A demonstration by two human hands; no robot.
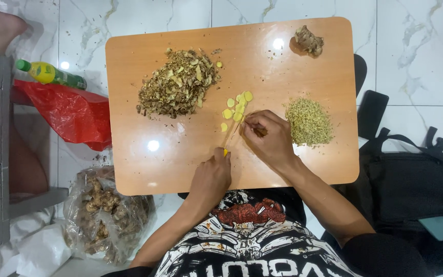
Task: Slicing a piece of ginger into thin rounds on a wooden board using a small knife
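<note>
A marble floor (411, 46) is filling the frame, and a rounded wooden board (190, 159) is lying across its middle. A black bag (411, 190) is sitting at the lower right with a teal phone (439, 227) resting on it. A red bag (70, 114) is spilling out at the left edge, just beside the board, and a green bottle (49, 73) with a yellow label is lying above it. A clear sack of ginger roots (103, 215) is slumping at the lower left, below the board's corner.

On the board, a big heap of brownish peelings (178, 84) is sitting in the upper middle. A smaller mound of minced ginger (308, 122) is lying at the right, just beside the right hand. One whole ginger knob (308, 41) is resting near the upper right corner, well apart from everything else. A few pale yellow slices (238, 106) are lying in the centre, between the heap and the mound.

The right hand (270, 138) is resting on the board with fingers curled narrow, gripping a knife (233, 134) whose thin blade is slanting toward the left hand. The left hand (211, 177) is sitting at the board's near edge, fingers pinched tight on a small yellow ginger piece (225, 152), touching the blade's tip.
</note>
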